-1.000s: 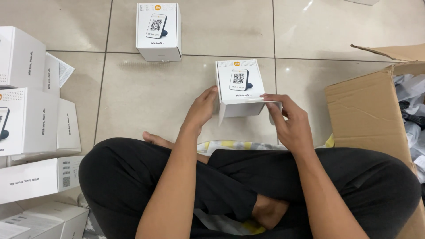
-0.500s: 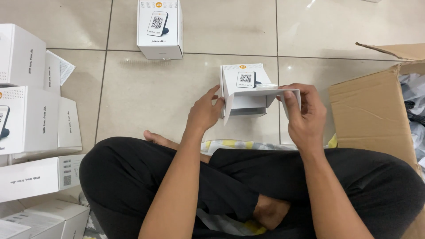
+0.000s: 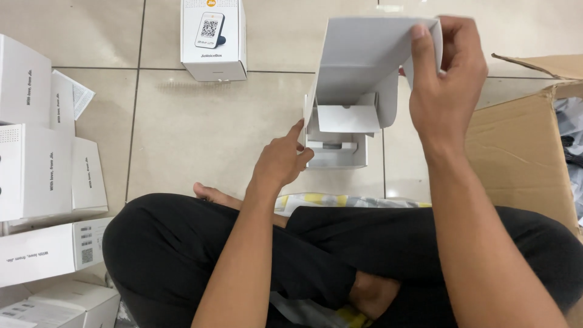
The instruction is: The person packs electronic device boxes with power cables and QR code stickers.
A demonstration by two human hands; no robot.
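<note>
On the tiled floor (image 3: pixel 200 121), hands open a white box (image 3: pixel 349 91), insert (image 3: pixel 331 152) inside.

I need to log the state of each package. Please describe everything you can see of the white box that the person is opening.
The white box looks like thin, plain cardboard and stands on the tiled floor before the crossed legs. Its lid flap is lifted upright, showing a blank inner face. The right hand pinches the flap's top edge; the left hand touches the box's left side. Inside, a folded white insert with a small notch covers the contents.
</note>
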